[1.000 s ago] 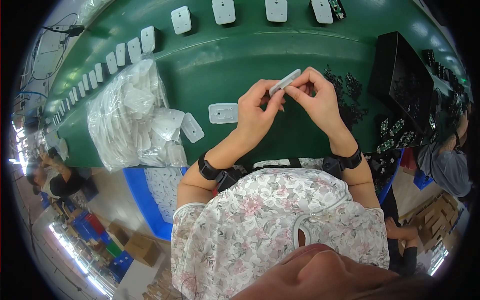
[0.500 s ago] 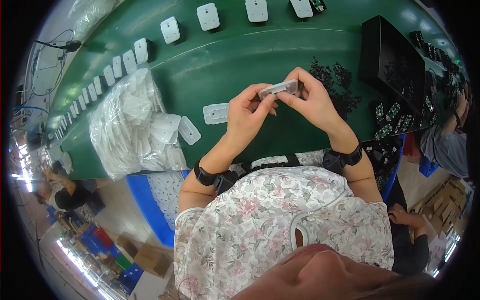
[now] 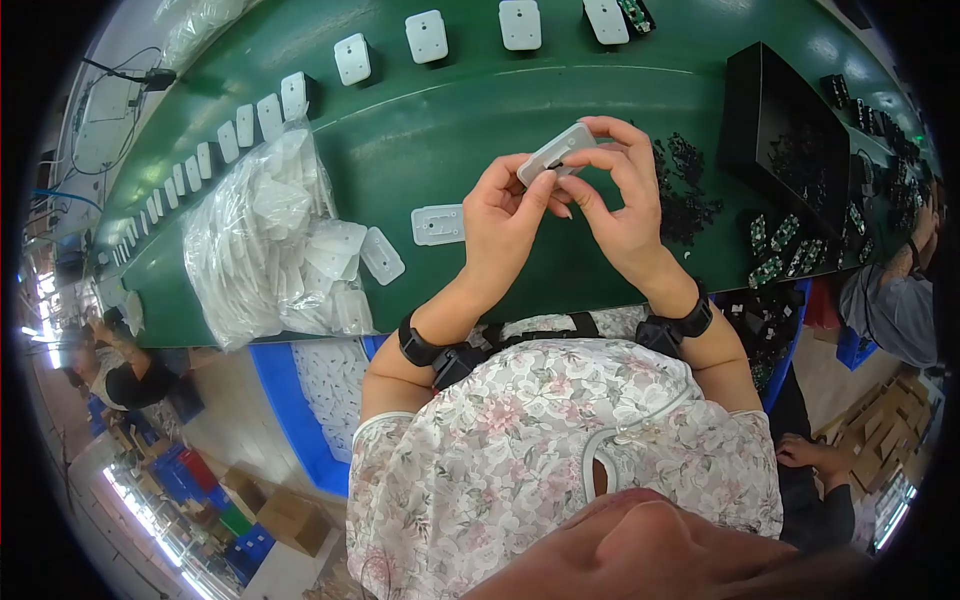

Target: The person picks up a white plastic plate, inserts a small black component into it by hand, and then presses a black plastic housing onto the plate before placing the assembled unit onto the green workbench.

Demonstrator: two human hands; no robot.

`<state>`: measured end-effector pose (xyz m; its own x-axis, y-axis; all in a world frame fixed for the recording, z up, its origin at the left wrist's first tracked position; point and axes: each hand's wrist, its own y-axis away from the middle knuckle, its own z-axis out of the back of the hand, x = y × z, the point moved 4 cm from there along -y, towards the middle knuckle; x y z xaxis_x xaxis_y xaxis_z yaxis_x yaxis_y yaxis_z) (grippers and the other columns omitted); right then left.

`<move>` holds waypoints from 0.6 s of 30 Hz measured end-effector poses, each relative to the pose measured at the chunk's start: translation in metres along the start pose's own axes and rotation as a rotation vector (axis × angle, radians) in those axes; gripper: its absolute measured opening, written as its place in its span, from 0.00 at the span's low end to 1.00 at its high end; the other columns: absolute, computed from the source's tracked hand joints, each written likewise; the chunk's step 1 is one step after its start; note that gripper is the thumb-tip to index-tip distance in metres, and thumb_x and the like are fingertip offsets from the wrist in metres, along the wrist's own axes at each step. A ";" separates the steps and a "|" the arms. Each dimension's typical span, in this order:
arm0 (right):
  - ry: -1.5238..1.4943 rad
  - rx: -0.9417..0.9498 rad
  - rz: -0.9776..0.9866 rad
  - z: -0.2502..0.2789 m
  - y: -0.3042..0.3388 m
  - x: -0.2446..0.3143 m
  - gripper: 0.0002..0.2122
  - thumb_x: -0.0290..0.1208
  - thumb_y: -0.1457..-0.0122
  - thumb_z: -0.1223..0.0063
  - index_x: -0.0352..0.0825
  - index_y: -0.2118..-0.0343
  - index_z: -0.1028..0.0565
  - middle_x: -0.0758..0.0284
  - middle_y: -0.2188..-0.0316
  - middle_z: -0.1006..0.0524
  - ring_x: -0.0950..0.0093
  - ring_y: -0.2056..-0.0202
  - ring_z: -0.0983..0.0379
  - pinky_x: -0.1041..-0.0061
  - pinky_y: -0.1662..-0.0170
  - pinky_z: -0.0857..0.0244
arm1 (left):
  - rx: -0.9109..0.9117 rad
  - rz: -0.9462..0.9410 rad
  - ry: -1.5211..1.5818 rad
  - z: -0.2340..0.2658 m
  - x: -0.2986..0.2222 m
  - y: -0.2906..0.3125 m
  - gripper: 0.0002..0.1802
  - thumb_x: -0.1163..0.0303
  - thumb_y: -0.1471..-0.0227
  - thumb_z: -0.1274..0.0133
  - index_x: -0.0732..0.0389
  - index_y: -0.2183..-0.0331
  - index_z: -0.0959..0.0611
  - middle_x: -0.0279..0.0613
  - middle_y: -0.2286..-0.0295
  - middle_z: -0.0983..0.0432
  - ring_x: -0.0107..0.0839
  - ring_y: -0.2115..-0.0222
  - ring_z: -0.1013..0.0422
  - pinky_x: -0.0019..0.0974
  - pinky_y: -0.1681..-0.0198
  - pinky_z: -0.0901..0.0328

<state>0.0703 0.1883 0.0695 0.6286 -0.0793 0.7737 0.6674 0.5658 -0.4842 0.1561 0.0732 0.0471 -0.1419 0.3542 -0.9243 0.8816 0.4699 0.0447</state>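
Note:
A whitish plastic cover (image 3: 548, 154) is held tilted above the green table between my two hands, its far end raised to the right. My left hand (image 3: 497, 225) pinches the lower left end with thumb and fingers. My right hand (image 3: 628, 205) has its fingers bent around the upper right end, with the thumb near the underside. A tiny black piece (image 3: 558, 165) shows against the cover close to my fingertips; its kind is too small to tell. Left of my left hand, a similar cover (image 3: 437, 225) lies flat, its molded inside facing up.
A clear bag of white covers (image 3: 262, 235) lies left. Small black parts (image 3: 686, 190) are heaped right, beside a black box (image 3: 745, 125) and green circuit boards (image 3: 784, 232). White housings (image 3: 426, 36) line the far side. A blue bin (image 3: 290, 425) stands below the table edge.
The cover has turned from nearly level to steeply tilted, its right end rising. My right hand's fingers have shifted up along it, and the black piece has come into sight.

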 end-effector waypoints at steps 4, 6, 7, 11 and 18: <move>-0.033 0.002 -0.016 -0.002 0.000 -0.002 0.10 0.20 0.52 0.39 0.35 0.66 0.26 0.59 0.52 0.31 0.66 0.54 0.33 0.70 0.51 0.37 | -0.011 0.010 -0.025 0.001 0.001 0.000 0.11 0.74 0.43 0.49 0.70 0.59 0.26 0.43 0.68 0.23 0.27 0.73 0.25 0.27 0.67 0.30; -0.048 -0.016 0.003 -0.002 0.001 -0.002 0.10 0.20 0.51 0.40 0.35 0.66 0.26 0.60 0.52 0.31 0.65 0.53 0.33 0.70 0.51 0.38 | -0.009 0.017 -0.020 0.000 0.001 0.000 0.11 0.74 0.43 0.49 0.70 0.59 0.26 0.43 0.68 0.23 0.27 0.73 0.25 0.27 0.67 0.30; -0.048 -0.016 0.005 -0.003 0.001 -0.003 0.10 0.20 0.51 0.40 0.35 0.66 0.26 0.60 0.52 0.31 0.65 0.53 0.33 0.70 0.51 0.38 | -0.015 0.019 -0.014 0.000 0.001 0.000 0.11 0.74 0.43 0.49 0.70 0.59 0.26 0.43 0.68 0.23 0.27 0.73 0.25 0.27 0.67 0.30; -0.070 -0.014 0.010 -0.004 0.002 -0.007 0.10 0.21 0.50 0.40 0.34 0.65 0.27 0.60 0.52 0.31 0.66 0.53 0.33 0.70 0.51 0.38 | -0.012 0.020 -0.003 0.001 0.005 -0.001 0.11 0.75 0.43 0.49 0.70 0.59 0.26 0.44 0.68 0.24 0.27 0.73 0.25 0.27 0.67 0.30; -0.155 0.180 -0.331 0.012 -0.003 -0.007 0.18 0.25 0.50 0.39 0.35 0.56 0.30 0.67 0.56 0.30 0.79 0.59 0.34 0.80 0.59 0.41 | 0.037 0.025 -0.168 0.004 0.004 0.002 0.12 0.76 0.44 0.49 0.71 0.58 0.26 0.43 0.69 0.23 0.26 0.73 0.25 0.27 0.67 0.29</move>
<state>0.0592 0.1965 0.0704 0.3143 -0.1646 0.9349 0.7348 0.6657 -0.1298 0.1590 0.0723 0.0422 -0.0450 0.2235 -0.9737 0.9002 0.4316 0.0574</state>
